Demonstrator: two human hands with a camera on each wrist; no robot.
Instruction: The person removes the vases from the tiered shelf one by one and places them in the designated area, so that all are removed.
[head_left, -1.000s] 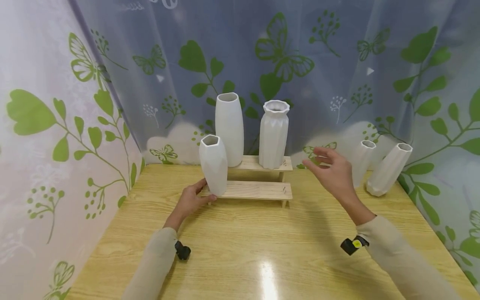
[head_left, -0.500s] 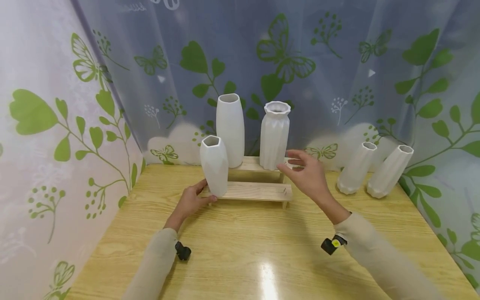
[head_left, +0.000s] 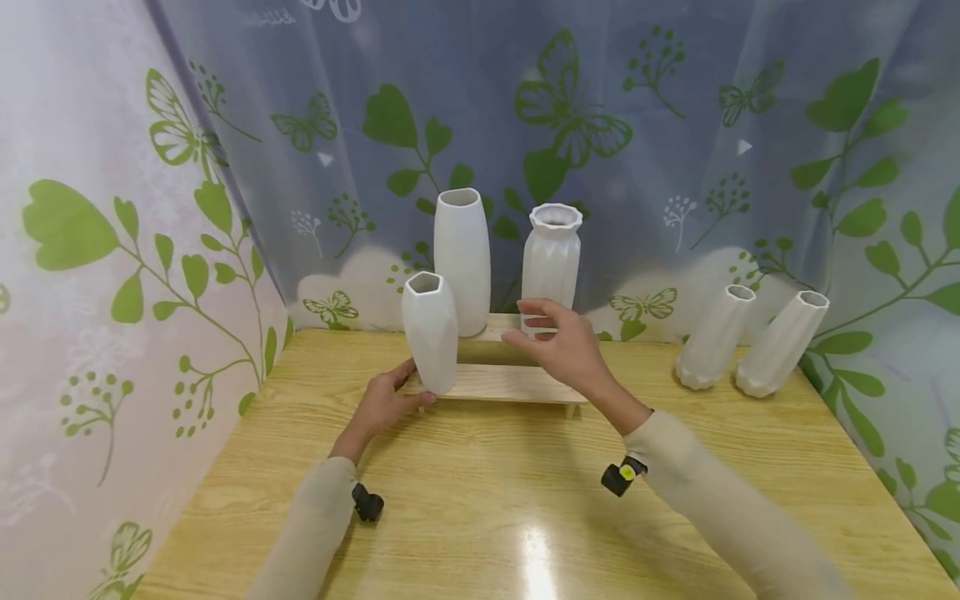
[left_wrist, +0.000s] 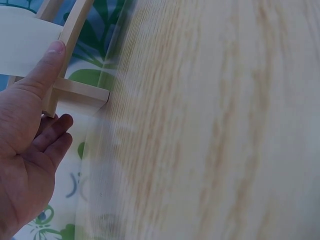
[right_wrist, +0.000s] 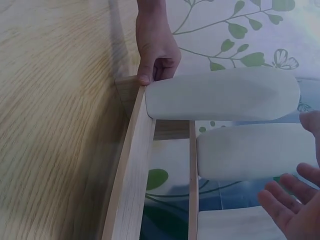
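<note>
My left hand (head_left: 381,407) grips the left end of the lower step of a two-step wooden stand (head_left: 510,382). In the left wrist view its thumb lies on the board edge, with the fingers underneath. A faceted white vase (head_left: 431,342) stands upright on that step, close to the thumb. On the upper step are a tall smooth white vase (head_left: 462,262) and a fluted white vase (head_left: 552,258) with a wavy rim. My right hand (head_left: 572,348), fingers spread and holding nothing, hovers before the fluted vase and hides its base; in the right wrist view its fingers (right_wrist: 280,202) appear apart from the vases.
Two slim white vases, a nearer-in one (head_left: 715,342) and an outer one (head_left: 780,346), stand at the right of the wooden table (head_left: 465,500). Patterned curtains (head_left: 637,167) enclose the back and both sides.
My right hand has moved left, from beside the slim vases to in front of the fluted vase. My left hand has kept its grip on the stand, and the vases have stayed put.
</note>
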